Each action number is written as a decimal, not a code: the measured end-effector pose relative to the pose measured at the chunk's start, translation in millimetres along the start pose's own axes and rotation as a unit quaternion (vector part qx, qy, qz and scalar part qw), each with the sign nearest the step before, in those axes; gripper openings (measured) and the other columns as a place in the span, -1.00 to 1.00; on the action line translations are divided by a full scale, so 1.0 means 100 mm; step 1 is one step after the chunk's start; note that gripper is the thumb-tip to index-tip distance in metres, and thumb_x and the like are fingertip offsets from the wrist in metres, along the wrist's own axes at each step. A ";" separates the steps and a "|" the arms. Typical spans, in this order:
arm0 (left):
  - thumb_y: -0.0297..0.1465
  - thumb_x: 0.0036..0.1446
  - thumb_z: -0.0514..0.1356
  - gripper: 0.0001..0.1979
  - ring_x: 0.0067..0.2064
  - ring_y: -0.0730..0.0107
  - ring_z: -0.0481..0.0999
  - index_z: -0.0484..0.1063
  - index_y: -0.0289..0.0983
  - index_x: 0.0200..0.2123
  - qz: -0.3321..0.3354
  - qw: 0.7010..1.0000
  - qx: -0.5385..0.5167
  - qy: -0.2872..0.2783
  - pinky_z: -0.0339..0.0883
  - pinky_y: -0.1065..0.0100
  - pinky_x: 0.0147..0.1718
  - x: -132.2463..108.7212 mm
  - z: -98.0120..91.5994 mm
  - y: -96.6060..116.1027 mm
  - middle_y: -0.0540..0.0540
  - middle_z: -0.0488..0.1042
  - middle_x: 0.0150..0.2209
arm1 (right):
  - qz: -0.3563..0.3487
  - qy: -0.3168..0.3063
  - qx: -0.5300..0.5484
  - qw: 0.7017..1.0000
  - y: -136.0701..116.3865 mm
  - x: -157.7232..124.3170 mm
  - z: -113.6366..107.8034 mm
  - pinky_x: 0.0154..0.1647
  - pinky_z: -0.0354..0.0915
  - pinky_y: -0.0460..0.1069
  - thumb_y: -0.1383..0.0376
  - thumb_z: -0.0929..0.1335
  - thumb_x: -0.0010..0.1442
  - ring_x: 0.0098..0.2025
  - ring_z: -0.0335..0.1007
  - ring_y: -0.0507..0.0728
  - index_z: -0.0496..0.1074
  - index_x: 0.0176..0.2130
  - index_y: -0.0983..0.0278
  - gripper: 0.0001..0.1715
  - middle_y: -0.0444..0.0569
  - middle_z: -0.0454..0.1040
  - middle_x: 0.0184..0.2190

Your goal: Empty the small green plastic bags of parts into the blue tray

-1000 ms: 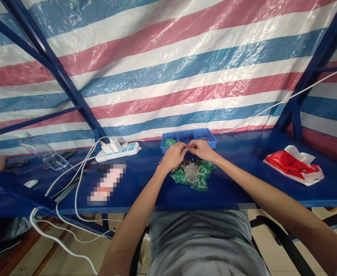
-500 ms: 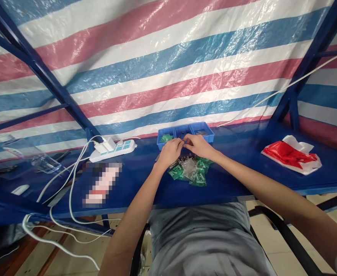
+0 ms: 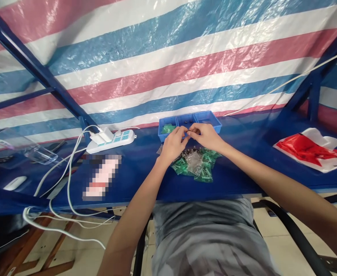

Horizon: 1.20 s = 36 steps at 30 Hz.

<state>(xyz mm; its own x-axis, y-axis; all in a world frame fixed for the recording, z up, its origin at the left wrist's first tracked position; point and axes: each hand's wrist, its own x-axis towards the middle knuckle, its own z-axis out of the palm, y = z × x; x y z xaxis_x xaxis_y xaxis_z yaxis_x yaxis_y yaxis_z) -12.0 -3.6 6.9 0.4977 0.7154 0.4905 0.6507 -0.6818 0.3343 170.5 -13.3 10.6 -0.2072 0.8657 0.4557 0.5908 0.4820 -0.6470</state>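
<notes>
My left hand [image 3: 172, 145] and my right hand [image 3: 205, 136] meet with pinched fingertips at the front of a blue three-compartment tray [image 3: 218, 127]. Whatever they pinch is too small and too covered by the fingers to name. Green packets [image 3: 168, 128] fill the tray's left compartment, and a few dark bits lie in the middle one. Just below my hands, a heap of small green packets [image 3: 204, 174] lies on the blue table [image 3: 237, 176]. A clear plastic bag [image 3: 194, 161] rests on the heap, with small dark metallic parts [image 3: 196, 148] along its far side.
To the left are a white power strip [image 3: 111, 142] with plugged-in chargers, trailing white cables [image 3: 69, 172] and a clear bottle [image 3: 40, 153]. A red and white plastic bag [image 3: 309, 149] lies at right. Blue frame posts [image 3: 33, 61] stand before a striped sheet [image 3: 168, 73].
The camera view has tilted and shifted slightly. My hands stay together at the tray's front, fingertips still pinched, with slightly changed finger positions.
</notes>
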 end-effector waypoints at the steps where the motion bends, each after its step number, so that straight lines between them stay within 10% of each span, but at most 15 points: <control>1: -0.35 0.33 0.10 -0.89 -0.23 0.31 0.44 0.36 -0.22 -0.12 -0.004 1.000 -0.001 0.004 0.30 0.33 -0.24 0.00 0.00 0.01 -0.09 0.43 -0.22 | 0.007 -0.003 -0.005 1.000 -0.02 0.00 -0.01 -0.32 0.21 -0.01 0.20 0.33 0.27 -0.40 0.41 0.12 0.48 -0.32 0.26 -0.79 -0.05 0.56 -0.43; 20: -0.32 0.45 -0.07 -0.78 -0.12 0.31 0.50 0.32 -0.22 -0.04 -0.004 1.000 -0.015 -0.005 0.34 0.36 -0.22 -0.04 0.00 0.10 -0.14 0.42 -0.07 | 0.054 -0.036 0.013 0.998 -0.09 -0.03 -0.09 -0.35 0.28 -0.01 0.06 0.23 0.37 -0.44 0.46 0.12 0.48 -0.48 0.26 -0.48 -0.05 0.54 -0.51; 36: -0.24 0.46 -0.10 -0.70 -0.23 0.30 0.48 0.34 -0.22 -0.22 -0.056 0.998 -0.017 0.010 0.27 0.34 -0.29 -0.04 0.00 0.09 -0.11 0.46 -0.22 | 0.024 -0.043 0.038 0.998 -0.12 -0.05 -0.08 -0.37 0.32 -0.01 0.11 0.35 0.25 -0.29 0.50 0.17 0.51 -0.25 0.22 -0.75 -0.01 0.59 -0.33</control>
<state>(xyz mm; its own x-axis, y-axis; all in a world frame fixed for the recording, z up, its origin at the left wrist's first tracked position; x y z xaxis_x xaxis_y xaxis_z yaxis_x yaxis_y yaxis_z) -7.9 -13.0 8.0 0.4103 0.7845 0.4650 0.6817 -0.6025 0.4150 170.4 -24.5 21.0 -0.2492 0.8946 0.3710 0.5411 0.4463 -0.7127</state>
